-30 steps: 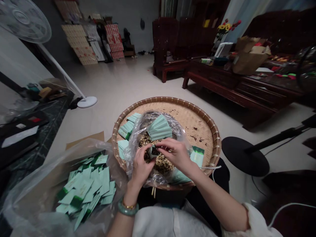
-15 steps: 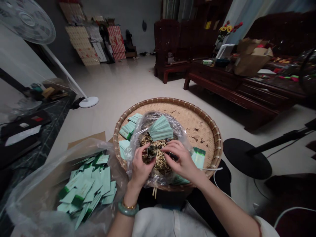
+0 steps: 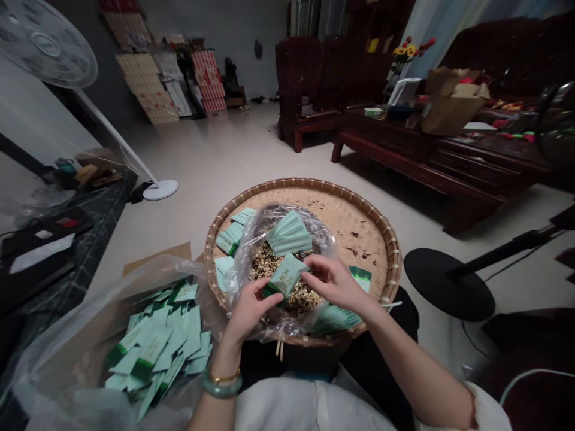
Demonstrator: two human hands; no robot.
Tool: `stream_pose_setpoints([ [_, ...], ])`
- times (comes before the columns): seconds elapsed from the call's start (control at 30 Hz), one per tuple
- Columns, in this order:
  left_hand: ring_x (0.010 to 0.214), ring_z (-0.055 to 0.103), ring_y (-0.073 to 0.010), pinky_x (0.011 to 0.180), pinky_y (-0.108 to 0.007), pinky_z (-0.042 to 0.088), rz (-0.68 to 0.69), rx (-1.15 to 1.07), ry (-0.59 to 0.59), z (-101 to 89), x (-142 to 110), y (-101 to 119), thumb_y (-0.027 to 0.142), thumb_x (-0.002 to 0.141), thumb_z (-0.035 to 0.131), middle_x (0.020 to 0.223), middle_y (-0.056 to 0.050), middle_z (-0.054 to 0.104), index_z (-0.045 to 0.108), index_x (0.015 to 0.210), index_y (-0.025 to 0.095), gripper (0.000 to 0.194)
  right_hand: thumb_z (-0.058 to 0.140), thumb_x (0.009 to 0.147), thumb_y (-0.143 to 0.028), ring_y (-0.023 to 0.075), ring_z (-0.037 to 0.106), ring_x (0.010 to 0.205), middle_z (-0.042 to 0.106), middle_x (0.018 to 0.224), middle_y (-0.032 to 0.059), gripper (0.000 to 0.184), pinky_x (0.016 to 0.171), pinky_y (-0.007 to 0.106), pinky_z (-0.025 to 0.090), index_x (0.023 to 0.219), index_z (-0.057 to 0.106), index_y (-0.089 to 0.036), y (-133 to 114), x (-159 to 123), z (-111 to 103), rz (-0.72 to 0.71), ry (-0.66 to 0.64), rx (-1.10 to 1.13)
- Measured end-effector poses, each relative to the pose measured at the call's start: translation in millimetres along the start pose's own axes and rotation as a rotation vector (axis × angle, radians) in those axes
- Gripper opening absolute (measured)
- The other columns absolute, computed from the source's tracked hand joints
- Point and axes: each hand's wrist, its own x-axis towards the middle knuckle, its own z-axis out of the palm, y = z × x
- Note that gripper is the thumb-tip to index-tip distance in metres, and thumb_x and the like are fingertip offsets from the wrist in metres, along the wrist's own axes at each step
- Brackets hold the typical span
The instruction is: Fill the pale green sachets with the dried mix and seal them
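Over the plastic bag, a pale green packet (image 3: pixel 287 276) with a darker green end is held tilted between my two hands. My left hand (image 3: pixel 251 308) pinches its lower left end between thumb and fingers. At the upper right corner, the fingers of my right hand (image 3: pixel 332 281) are closed on it. Below lies loose, dry, yellow-brown and dark flaky material (image 3: pixel 303 301) inside the clear plastic bag (image 3: pixel 240 263). A fanned stack of green packets (image 3: pixel 290 233) rests on top of the bag's contents. The round woven bamboo tray (image 3: pixel 354 203) carries all this.
More packet stacks (image 3: pixel 231 238) lie along the tray's left side, and others (image 3: pixel 339 319) at its lower right. A large plastic bag (image 3: pixel 67 353) at left holds many loose packets (image 3: pixel 157 344). A white fan (image 3: pixel 160 189), a black stand base (image 3: pixel 442 284) and a wooden table (image 3: pixel 449 164) stand around.
The packet has turned so its printed flat face shows; before, a dark opening faced up. My right fingers have moved onto its corner, and the dark object seen under them is no longer visible.
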Motion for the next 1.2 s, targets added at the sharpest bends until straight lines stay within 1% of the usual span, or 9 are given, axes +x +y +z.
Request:
stream_pose_setpoints([
  [0.1, 0.068, 0.062, -0.0174, 0.066, -0.027, 0.048, -0.079, -0.066, 0.041, 3.6, -0.1, 3.8, 0.026, 0.061, 0.075, 0.076, -0.005, 0.072, 0.073, 0.079, 0.013, 0.023, 0.059, 0.082, -0.036, 0.0103, 0.048, 0.053, 0.055, 0.062, -0.0013, 0.022, 0.047, 0.021, 0.035, 0.073, 0.059, -0.016, 3.6, 2.6, -5.8, 0.09, -0.034, 0.081],
  [0.23, 0.062, 0.06, -0.0155, 0.059, -0.024, 0.046, -0.088, -0.093, 0.079, 9.9, -0.9, 6.1, 0.023, 0.056, 0.078, 0.069, -0.003, 0.071, 0.074, 0.073, 0.014, 0.02, 0.061, 0.08, -0.04, 0.0117, 0.053, 0.054, 0.058, 0.056, -0.0012, 0.029, 0.05, 0.022, 0.039, 0.064, 0.058, -0.016, 12.0, 4.6, -10.3, 0.183, -0.072, 0.156],
  [0.47, 0.045, 0.047, -0.0091, 0.044, -0.02, 0.034, -0.095, -0.029, 0.109, 6.6, 1.7, 3.5, 0.025, 0.054, 0.079, 0.048, 0.002, 0.059, 0.069, 0.057, 0.013, 0.016, 0.068, 0.073, -0.043, 0.0119, 0.055, 0.051, 0.061, 0.055, 0.0002, 0.031, 0.049, 0.022, 0.04, 0.061, 0.059, -0.016, 17.0, 5.2, -23.5, 0.199, -0.047, 0.161],
  [0.57, 0.05, 0.054, -0.011, 0.047, -0.02, 0.039, -0.085, -0.032, 0.101, 5.6, 3.7, 6.2, 0.025, 0.056, 0.079, 0.055, 0.0, 0.065, 0.07, 0.064, 0.013, 0.016, 0.07, 0.071, -0.043, 0.0112, 0.053, 0.05, 0.059, 0.054, -0.0005, 0.031, 0.047, 0.022, 0.039, 0.06, 0.056, -0.016, 18.0, 4.9, -24.9, 0.17, -0.009, 0.172],
  [0.67, 0.082, 0.066, -0.0192, 0.07, -0.027, 0.051, -0.024, -0.106, 0.063, 8.7, 5.2, 14.0, 0.023, 0.058, 0.078, 0.094, -0.007, 0.073, 0.072, 0.093, 0.017, 0.036, 0.072, 0.069, -0.037, 0.0094, 0.048, 0.048, 0.054, 0.052, -0.0029, 0.028, 0.046, 0.021, 0.035, 0.06, 0.055, -0.016, 18.7, 5.5, -21.6, 0.166, -0.045, 0.163],
  [0.73, 0.094, 0.065, -0.0219, 0.078, -0.031, 0.051, -0.001, -0.135, 0.047, 13.3, 6.4, 19.1, 0.024, 0.059, 0.078, 0.105, -0.008, 0.071, 0.071, 0.1, 0.018, 0.042, 0.072, 0.069, -0.033, 0.0085, 0.046, 0.049, 0.054, 0.053, -0.0035, 0.024, 0.047, 0.02, 0.033, 0.062, 0.057, -0.016, 18.8, 6.4, -17.2, 0.154, -0.106, 0.144],
  [0.87, 0.069, 0.065, -0.0181, 0.066, -0.028, 0.05, -0.041, -0.082, 0.115, 23.9, 10.4, 19.1, 0.031, 0.062, 0.076, 0.076, -0.005, 0.073, 0.074, 0.077, 0.014, 0.023, 0.072, 0.068, -0.03, 0.0076, 0.045, 0.051, 0.053, 0.058, -0.0048, 0.018, 0.047, 0.019, 0.034, 0.073, 0.061, -0.016, 19.8, 9.0, -6.1, 0.157, -0.068, 0.207],
  [1.0, 0.056, 0.06, -0.0138, 0.055, -0.024, 0.046, -0.077, -0.175, 0.218, 29.6, 13.9, 9.8, 0.036, 0.057, 0.08, 0.061, -0.001, 0.068, 0.071, 0.067, 0.013, 0.027, 0.075, 0.064, -0.034, 0.0068, 0.045, 0.049, 0.054, 0.06, -0.006, 0.037, 0.045, 0.019, 0.035, 0.094, 0.064, -0.016, 26.0, 11.0, 5.2, 0.239, 0.069, 0.364],
  [1.2, 0.056, 0.062, -0.0139, 0.054, -0.023, 0.049, -0.14, -0.262, 0.123, 33.4, 10.4, 9.2, 0.039, 0.058, 0.08, 0.061, 0.0, 0.068, 0.068, 0.078, 0.013, 0.034, 0.073, 0.064, -0.045, 0.0058, 0.039, 0.041, 0.049, 0.046, -0.0052, 0.033, 0.038, 0.018, 0.027, 0.063, 0.063, -0.013, 42.0, 12.2, 21.9, 0.32, 0.087, 0.384],
])
